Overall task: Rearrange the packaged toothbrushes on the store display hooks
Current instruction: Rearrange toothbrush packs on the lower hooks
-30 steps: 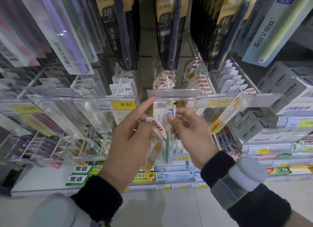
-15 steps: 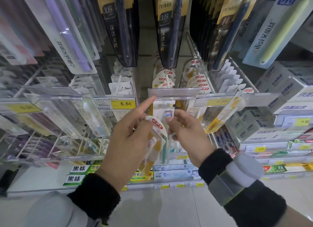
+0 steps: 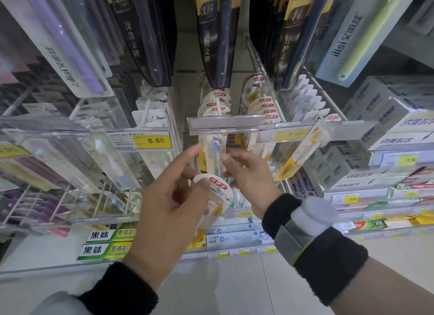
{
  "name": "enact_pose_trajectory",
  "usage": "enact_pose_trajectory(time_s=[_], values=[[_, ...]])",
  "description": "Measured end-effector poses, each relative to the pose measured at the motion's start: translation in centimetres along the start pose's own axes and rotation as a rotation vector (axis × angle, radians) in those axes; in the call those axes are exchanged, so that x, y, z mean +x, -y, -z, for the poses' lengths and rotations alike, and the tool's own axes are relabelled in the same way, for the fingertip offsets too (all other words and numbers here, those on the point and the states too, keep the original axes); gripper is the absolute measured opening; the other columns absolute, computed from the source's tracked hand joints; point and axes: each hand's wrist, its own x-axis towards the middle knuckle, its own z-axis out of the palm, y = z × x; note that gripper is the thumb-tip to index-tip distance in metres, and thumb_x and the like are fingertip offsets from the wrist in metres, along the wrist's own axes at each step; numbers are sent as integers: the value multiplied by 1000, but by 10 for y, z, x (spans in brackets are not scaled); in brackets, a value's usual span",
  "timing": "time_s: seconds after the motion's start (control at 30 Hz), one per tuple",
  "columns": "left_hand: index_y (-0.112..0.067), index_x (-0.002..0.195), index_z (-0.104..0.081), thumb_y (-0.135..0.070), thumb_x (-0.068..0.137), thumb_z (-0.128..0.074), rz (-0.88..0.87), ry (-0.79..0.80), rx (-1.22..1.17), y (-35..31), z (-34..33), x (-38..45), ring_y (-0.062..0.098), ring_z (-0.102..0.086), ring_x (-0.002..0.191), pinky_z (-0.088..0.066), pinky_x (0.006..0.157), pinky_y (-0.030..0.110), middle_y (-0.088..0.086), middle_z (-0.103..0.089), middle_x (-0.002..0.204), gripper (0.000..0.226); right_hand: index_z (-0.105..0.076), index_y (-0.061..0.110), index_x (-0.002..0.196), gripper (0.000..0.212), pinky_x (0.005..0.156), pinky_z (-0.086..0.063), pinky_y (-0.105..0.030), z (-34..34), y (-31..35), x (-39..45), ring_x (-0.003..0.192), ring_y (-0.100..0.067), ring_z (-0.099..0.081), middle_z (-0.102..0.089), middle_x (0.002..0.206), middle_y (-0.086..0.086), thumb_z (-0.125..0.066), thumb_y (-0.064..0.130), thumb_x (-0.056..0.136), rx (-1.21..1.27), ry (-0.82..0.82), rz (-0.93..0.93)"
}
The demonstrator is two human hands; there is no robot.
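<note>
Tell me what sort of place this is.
Most likely a shop's oral-care aisle: packaged toothbrushes hang on display hooks, yellow price tags sit on the rails, and boxed toothpaste fills the shelves.

Shelf prices and brand names we can read

We read 5.50 on one yellow price tag, 7.90 on another, "Ailisi" on the purple toothbrush pack, 黑妹 on green toothpaste boxes.

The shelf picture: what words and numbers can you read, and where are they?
"5.50": yellow price tag on the left clear rail.
"7.90": faint yellow price tag right of centre.
"Ailisi": white pack with purple toothbrush.
"3.15": black-and-gold toothbrush pack.
"黑妹": green toothpaste box.
Red oval label on the left hand's pack: blurred.
</note>
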Motion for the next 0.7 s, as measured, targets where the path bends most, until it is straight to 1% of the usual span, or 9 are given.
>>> enact_pose_trajectory(time_s=[0.07, 0.13, 0.2, 0.23, 0.33, 0.4, 0.47, 0.6, 0.7], values=[[-32, 106, -73, -1, 91, -63, 29, -3, 31, 4, -6, -2, 14, -49, 58, -46, 50, 11, 16, -57, 83, 36, -72, 9, 110, 20, 58, -52, -24, 13, -6, -6, 59, -4, -62, -69, 95, 0, -66, 23, 97, -5, 3, -22], [-28, 92, -75, -10, 91, -66, 47, -5, 97, 8, -16, -1, 20, -53, 57, -46, 47, 17, 20, -62, 77, 20, -73, 7, 104, 17, 61, -52, -27, 27, -12, -12, 58, -3, -62, -70, 91, -1, -64, 20, 98, -12, -4, -74], [-24, 83, -75, -18, 90, -68, 75, -17, 154, 13, -28, 3, 24, -58, 60, -47, 52, 26, 15, -69, 73, 12, -74, 4, 99, 18, 60, -51, -26, 42, -17, -17, 59, -6, -63, -71, 86, -3, -59, 15, 99, 0, -12, -143], [-24, 81, -75, -20, 90, -68, 99, -30, 170, 16, -35, 6, 20, -59, 59, -47, 53, 25, 8, -70, 69, 12, -75, 5, 96, 21, 57, -49, -23, 50, -18, -20, 59, -8, -62, -71, 82, -2, -57, 14, 101, 17, -10, -169], [-20, 83, -77, -25, 89, -71, 179, -72, 170, 23, -54, 21, 3, -51, 46, -41, 50, 15, -14, -62, 51, 10, -74, 13, 88, 30, 51, -43, -21, 70, -17, -29, 61, -15, -58, -70, 75, -1, -49, 18, 105, 147, 21, -223], [-18, 84, -77, -26, 90, -70, 227, -80, 138, 26, -69, 30, 0, -48, 42, -40, 47, 12, -16, -57, 45, 12, -74, 17, 83, 35, 46, -36, -21, 84, -16, -32, 53, -14, -51, -71, 74, 0, -50, 30, 104, 217, 46, -209], [-17, 83, -76, -25, 90, -70, 259, -83, 110, 26, -82, 38, 3, -47, 41, -38, 43, 12, -12, -56, 45, 13, -75, 18, 80, 36, 46, -30, -21, 96, -16, -33, 49, -12, -45, -68, 77, 1, -53, 38, 102, 215, 67, -155], [-15, 85, -77, -24, 90, -71, 317, -102, 40, 27, -100, 51, 8, -47, 40, -41, 42, 15, 0, -58, 53, 12, -71, 17, 84, 17, 48, -33, -17, 105, -14, -23, 49, -8, -43, -53, 61, 6, -62, 17, 98, 93, 40, -54], [-14, 86, -77, -22, 90, -71, 368, -132, -13, 31, -110, 57, 9, -50, 45, -43, 46, 18, 0, -60, 53, 11, -71, 16, 85, 16, 46, -37, -10, 107, -9, -11, 44, -2, -46, -53, 49, 12, -64, 8, 96, 67, -35, -32]])
